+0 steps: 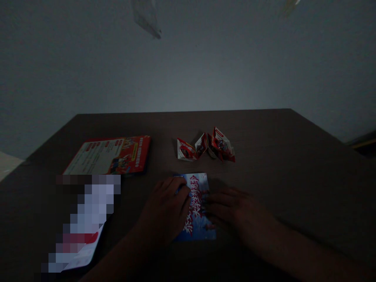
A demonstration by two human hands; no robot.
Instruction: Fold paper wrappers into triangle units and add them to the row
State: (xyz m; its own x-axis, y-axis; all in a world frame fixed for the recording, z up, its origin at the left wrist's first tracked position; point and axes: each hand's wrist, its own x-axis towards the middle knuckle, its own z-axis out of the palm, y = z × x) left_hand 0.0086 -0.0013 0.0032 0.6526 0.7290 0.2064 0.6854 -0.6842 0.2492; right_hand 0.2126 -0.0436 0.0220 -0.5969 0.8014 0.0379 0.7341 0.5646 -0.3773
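Observation:
A blue leaflet with white and red Chinese lettering lies on the table in front of me. My left hand covers its left side, fingers bent and drawn together over that edge; the fingertips are partly hidden. From the other side my right hand reaches in, palm down, its fingers stretched out and lying across the leaflet's right edge. Beyond both hands stands a small red and white leaflet, folded in zigzag and partly propped up on its folds.
At the left lies a stack of red and white printed sheets. Nearer me is a phone or tablet with a lit screen, mostly blurred out by pixelation. The dark wooden table meets a grey wall at its far edge. The light is dim.

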